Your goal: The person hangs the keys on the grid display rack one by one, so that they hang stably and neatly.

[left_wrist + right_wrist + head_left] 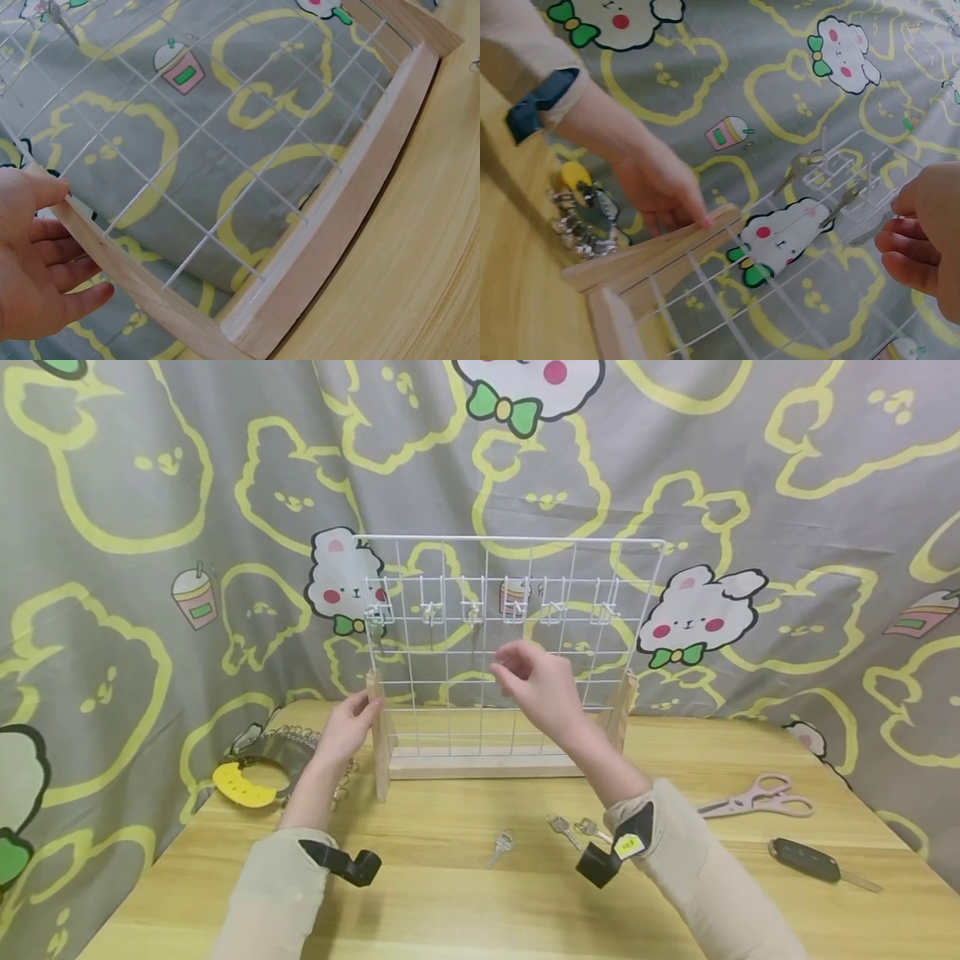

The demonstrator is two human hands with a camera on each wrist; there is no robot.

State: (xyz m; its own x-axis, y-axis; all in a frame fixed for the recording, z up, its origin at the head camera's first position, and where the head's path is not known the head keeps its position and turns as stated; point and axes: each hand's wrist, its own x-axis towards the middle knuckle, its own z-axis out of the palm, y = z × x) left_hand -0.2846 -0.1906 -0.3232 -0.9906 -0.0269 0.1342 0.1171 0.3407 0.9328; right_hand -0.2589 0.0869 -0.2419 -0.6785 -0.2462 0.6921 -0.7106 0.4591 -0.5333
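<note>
At the far left of the wooden table [435, 910], near the cloth backdrop [420, 435], lies a bunch of small metal rings [300, 735] with a yellow curved piece [243, 787] on its near side. Just right of it, the left hand [347, 724] grasps the left wooden post [380, 743] of an upright rack — the thumb lies on the post's edge, the other fingers loosely bent on its far side.

The rack's white wire grid [510, 538] rises from a wooden base bar [487, 764] between two posts. A row of white hooks [553, 612] crosses its upper part, and keys [845, 202] hang from hooks towards the left end.

The right hand [543, 689] is raised in front of the grid, a little below the hooks and right of the hanging keys. Its fingers are curled in towards the thumb; whether they pinch anything I cannot tell.

On the table, nearer than the rack, a loose key [504, 841] lies roughly in the middle. Two more keys [561, 827] lie to its right, close together, beside the right sleeve [697, 868]. Farther right are pink scissors [765, 797] and — nearer and right of them — a black car key [804, 859] with its blade out.
</note>
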